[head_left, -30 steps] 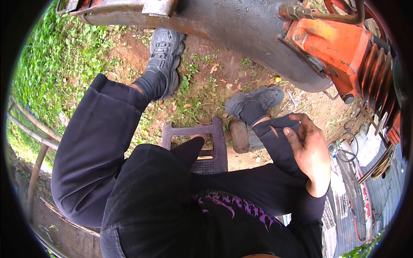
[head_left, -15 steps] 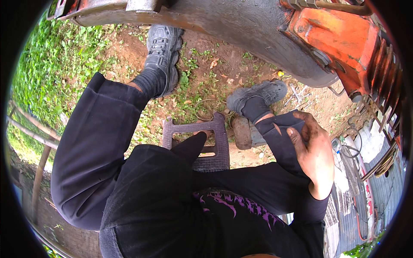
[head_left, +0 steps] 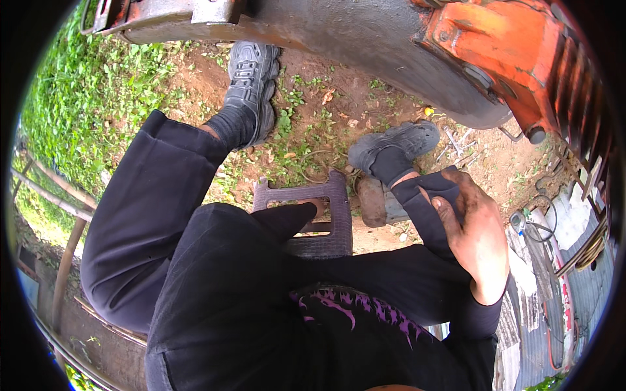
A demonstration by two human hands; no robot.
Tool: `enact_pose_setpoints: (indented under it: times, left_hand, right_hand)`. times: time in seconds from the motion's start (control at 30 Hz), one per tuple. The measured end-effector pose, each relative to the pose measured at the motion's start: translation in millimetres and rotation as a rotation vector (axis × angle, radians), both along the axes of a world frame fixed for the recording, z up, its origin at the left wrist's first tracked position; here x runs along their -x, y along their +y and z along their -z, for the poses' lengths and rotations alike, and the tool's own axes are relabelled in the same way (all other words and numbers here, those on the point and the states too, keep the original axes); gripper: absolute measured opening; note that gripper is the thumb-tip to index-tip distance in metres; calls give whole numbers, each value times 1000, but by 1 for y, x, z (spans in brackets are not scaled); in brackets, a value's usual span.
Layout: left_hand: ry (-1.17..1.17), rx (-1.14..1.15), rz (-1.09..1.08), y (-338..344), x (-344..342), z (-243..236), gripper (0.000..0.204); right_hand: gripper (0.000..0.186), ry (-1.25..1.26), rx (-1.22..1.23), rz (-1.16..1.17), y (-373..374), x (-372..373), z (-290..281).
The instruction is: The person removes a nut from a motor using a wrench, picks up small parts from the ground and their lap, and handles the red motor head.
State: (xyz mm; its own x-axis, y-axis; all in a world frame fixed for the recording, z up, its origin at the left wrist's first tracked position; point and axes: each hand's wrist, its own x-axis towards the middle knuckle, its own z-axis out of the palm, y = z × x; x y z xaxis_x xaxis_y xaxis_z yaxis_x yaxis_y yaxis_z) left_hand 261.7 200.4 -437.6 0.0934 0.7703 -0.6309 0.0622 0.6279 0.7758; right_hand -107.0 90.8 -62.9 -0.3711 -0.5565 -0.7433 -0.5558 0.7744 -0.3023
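head cam: r hand clamped on trouser cuff; l hand fingers: can't tell

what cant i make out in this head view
In the head view:
Left hand: mostly hidden by the purplish-brown, open plastic frame; its grip is unclear.
Right hand: outer fingers hidden behind the hand itself; its hold on the black cloth trouser leg is unclear.
Orange, finned metal machine: cut off by the picture's edge.
Yellow object on the ground: too small to identify.
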Motion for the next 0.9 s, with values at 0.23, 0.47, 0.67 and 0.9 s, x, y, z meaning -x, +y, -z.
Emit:
enact_pose_setpoints:
  times: [0.23, 0.47, 0.67, 0.9]
  left_hand:
    - [240, -239, -361, -110, 1, -21, 41]
    - [303, 554, -1185, -185, 102, -45, 33]
    - [-91, 480, -880, -158, 73, -81, 23]
    - [-945, 337, -883, -70, -69, -19, 27]
  right_hand:
    - [31, -60, 151, -101, 26, -6, -12]
    - [37, -51, 160, -84, 48, -12, -18]
    - [38, 12, 49, -140, 47, -23, -11]
    - [34, -76, 47, -180, 25, -30, 0]
